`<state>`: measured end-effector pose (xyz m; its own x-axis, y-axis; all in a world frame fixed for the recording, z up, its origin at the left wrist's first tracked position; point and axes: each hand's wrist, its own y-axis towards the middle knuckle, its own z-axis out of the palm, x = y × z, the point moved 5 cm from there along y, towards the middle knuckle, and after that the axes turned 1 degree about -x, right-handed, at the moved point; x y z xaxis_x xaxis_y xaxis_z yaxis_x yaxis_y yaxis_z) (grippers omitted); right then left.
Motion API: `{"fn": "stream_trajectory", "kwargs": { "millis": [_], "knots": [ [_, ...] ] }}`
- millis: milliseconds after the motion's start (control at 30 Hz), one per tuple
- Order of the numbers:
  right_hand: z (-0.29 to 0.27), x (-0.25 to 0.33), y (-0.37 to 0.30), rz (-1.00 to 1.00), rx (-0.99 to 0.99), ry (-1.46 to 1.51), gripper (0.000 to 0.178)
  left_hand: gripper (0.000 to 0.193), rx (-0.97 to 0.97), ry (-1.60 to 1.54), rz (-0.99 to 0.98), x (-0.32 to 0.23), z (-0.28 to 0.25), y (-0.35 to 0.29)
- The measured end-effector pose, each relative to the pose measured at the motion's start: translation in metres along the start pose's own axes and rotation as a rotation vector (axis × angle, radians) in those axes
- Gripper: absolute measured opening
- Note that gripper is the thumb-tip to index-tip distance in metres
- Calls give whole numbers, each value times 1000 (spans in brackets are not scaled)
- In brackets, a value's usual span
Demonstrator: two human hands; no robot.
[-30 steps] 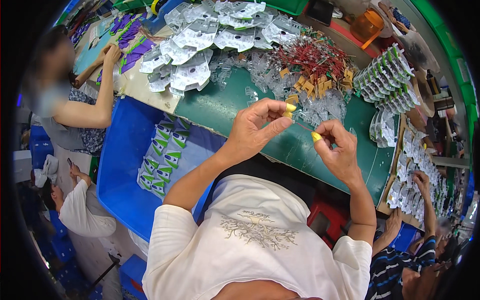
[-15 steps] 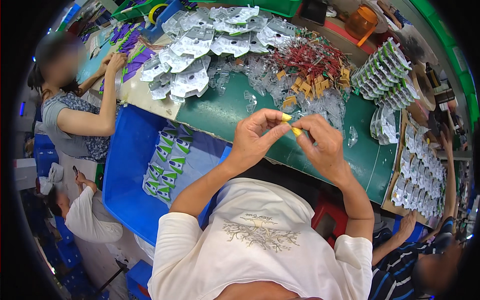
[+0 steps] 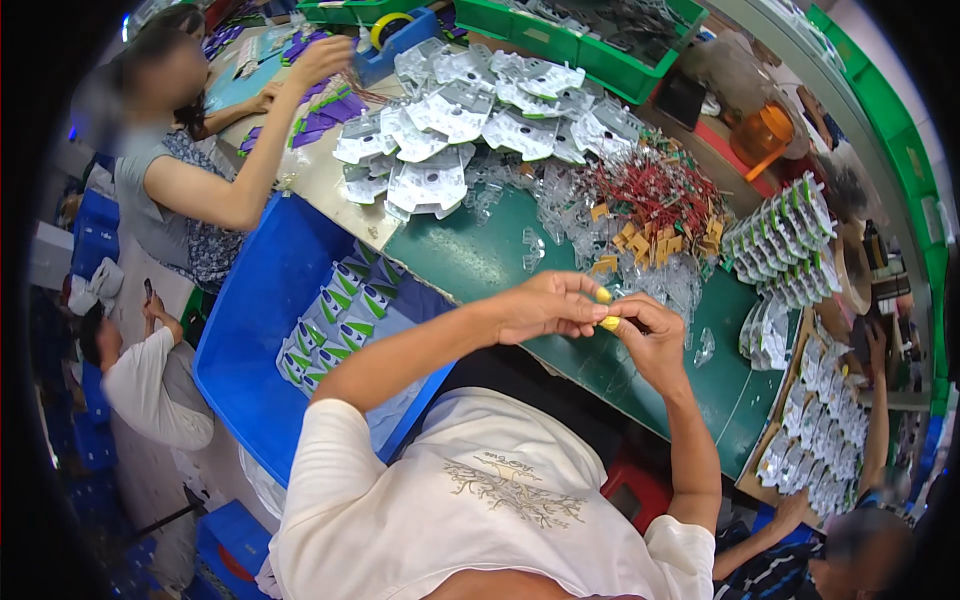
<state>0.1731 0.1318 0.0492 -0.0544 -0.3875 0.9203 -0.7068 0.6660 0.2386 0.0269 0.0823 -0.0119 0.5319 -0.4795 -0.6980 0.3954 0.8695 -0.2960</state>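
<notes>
Over the front edge of the green table (image 3: 440, 250), my two hands meet, with yellow covers on some fingertips. My left hand (image 3: 548, 308) is pinched, thumb against fingers, touching the fingertips of the other hand. My right hand (image 3: 650, 345) is also closed in a pinch; anything between the fingers is hidden or too small to name. Just beyond lie a heap of red wires with tan connectors (image 3: 665, 205) and loose clear plastic pieces (image 3: 680, 290). White-grey molded plastic shells (image 3: 455, 110) are piled behind, to the left.
A blue bin (image 3: 235, 345) at left holds white-and-green parts (image 3: 330, 315). Stacked shells (image 3: 785, 240) stand at right, beside a board of clear parts (image 3: 815, 430). Green trays (image 3: 575, 45) line the back. Co-workers sit left (image 3: 205, 185) and lower right (image 3: 770, 555).
My view has turned, so the table sits lower and further right. My hands stay together, with the left forearm now more level. The left co-worker's hand has lifted.
</notes>
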Motion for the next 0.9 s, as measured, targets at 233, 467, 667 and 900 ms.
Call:
{"fn": "stream_trajectory", "kwargs": {
  "millis": [233,467,667,900],
  "knots": [
    [-31,-9,-23,267,-267,92,6,31,-743,1878,1146,-158,-22,48],
    [-12,-9,-38,311,-132,43,7,37,-842,2340,265,-199,-49,130],
    [-8,-13,-45,330,-157,28,6,42,-890,2090,454,-197,-61,119],
    [4,-4,-44,321,-96,-10,5,52,-1060,2349,993,-217,-19,49]
  ]
}}
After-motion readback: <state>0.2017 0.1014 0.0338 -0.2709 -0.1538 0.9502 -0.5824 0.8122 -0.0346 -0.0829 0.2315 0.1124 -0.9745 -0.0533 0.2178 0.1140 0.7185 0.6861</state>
